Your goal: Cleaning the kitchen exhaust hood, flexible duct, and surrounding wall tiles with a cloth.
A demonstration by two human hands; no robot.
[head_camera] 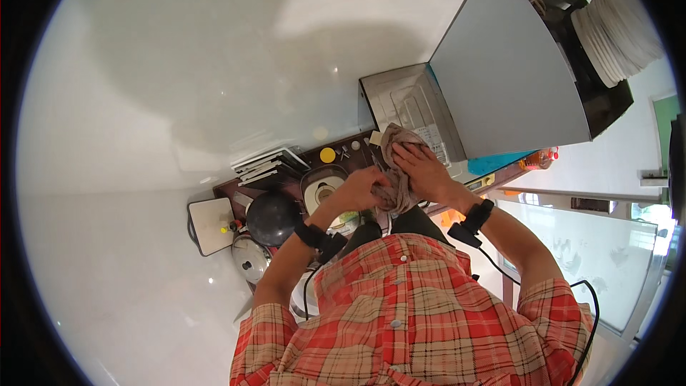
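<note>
A crumpled brownish-grey cloth [396,134] lies bunched between my two hands, in front of the person's body. Curled fingers of my left hand [362,187] grip its lower left part. My right hand [420,169] rests on the cloth's upper right side with its fingers bent over the folds; part of the fabric is hidden beneath the palm. Just beyond the cloth stands a metal-topped microwave-like appliance [407,94] bearing a printed sheet. To the left of my left hand is a rice cooker [324,190] with a light lid.
A dark wok [273,218], a lidded pot [251,260] and a cutting board [211,225] are at the left. Dark-edged flat panels [270,166] and a yellow round lid [327,155] stand near the wall. A large grey panel [509,75] rises at the right, near an oil bottle [538,158].
</note>
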